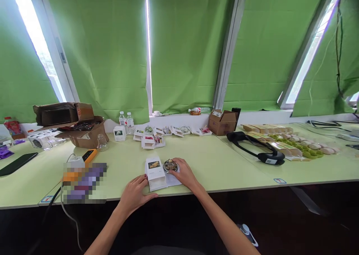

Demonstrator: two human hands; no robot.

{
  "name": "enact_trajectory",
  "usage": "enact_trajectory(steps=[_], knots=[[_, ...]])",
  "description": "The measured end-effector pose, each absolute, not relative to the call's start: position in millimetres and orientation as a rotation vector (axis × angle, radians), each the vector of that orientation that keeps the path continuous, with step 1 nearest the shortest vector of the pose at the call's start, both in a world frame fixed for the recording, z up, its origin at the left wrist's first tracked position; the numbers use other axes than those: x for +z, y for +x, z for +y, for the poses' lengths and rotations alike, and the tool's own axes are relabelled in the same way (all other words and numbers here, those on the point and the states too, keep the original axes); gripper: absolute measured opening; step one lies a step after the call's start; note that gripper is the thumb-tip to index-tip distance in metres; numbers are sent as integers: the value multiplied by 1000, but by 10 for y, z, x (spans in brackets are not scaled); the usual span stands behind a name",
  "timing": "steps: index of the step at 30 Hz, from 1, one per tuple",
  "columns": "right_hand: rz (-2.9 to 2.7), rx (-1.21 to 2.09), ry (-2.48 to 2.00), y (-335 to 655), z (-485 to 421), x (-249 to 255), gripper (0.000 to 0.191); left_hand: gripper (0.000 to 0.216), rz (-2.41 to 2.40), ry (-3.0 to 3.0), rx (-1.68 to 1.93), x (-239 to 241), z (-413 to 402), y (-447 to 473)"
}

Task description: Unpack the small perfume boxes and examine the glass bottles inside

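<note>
Pale table (202,155), green curtains (187,41), right hand (184,172) gripping glass item (169,167) (left hand (135,191) spread beside box (156,175))

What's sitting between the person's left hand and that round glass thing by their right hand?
A white printed box, as the head view shows.

On the counter (213,154), an open lane is running rightward from the right hand (183,172) until a black headset (270,157) is blocking it. Farther back, white packets (177,130) and, leftward, an open carton (87,138) are obstructing passage.
</note>
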State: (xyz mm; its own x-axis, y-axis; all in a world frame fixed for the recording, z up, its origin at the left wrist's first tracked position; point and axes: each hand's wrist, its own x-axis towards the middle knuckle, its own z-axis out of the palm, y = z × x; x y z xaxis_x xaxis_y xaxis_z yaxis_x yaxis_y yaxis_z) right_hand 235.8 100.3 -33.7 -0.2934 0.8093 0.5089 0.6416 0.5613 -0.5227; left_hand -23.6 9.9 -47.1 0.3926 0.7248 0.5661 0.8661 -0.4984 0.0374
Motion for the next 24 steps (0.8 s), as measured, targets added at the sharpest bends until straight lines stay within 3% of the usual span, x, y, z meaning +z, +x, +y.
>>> enact_trajectory(steps=[24], knots=[[-2057,558,-1170,2239,1372,-235,32,47,-1373,-2373,-860,-447,81,-203]])
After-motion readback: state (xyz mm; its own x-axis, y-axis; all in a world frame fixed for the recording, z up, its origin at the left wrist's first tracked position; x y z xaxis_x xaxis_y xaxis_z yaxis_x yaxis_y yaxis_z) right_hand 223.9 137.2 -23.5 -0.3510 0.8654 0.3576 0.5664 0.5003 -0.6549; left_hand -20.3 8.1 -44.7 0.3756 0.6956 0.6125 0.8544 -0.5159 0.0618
